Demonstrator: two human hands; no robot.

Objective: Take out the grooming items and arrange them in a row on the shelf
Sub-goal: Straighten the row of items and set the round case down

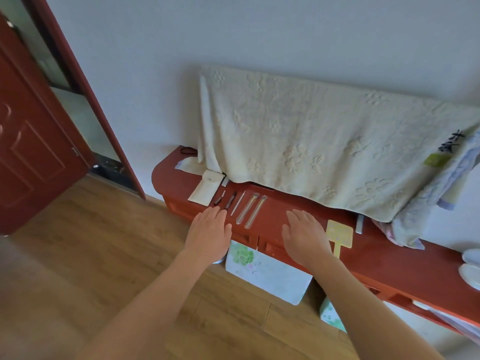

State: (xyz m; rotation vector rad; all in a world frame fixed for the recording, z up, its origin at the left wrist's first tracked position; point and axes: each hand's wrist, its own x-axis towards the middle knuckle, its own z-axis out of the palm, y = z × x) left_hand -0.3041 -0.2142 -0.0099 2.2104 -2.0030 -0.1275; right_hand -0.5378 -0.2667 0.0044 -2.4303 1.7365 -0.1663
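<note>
Checking: looks like the laying-out is basically done, so what's left is tidying the row.
Shelf: long reddish-brown wooden shelf (179, 175) running along the wall, with a cream flower-embossed towel (311, 141) draped over something behind it.
Pouch: flat cream fabric pouch with a flap (205, 189), lying at the left end of the row, looks emptied but I can't see inside.
Row: two small dark grooming tools (224, 200), then a thin pale stick (238, 203), then two long clear-handled tools (251, 211), all side by side on the shelf, roughly parallel, slightly apart.
Left hand: left hand (209, 229) flat and spread, palm down, holding nothing, fingertips just beside the near ends of the dark tools.
Right hand: right hand (305, 235) also flat, fingers wide, empty, well to the right of the row, near a yellow square paddle-shaped thing with a handle (339, 233).
How I'd do it: nudge the near ends level with a flat finger instead of picking anything up, keep the gaps even, and don't bump the thin stick since it'd probably roll.
Watch out: row sits near the front edge, so push inward, not toward yourself.
Writing: some dark handwritten characters on the cloth at far right (452, 141), too blurry to read; no brand readable on the tools.
</note>
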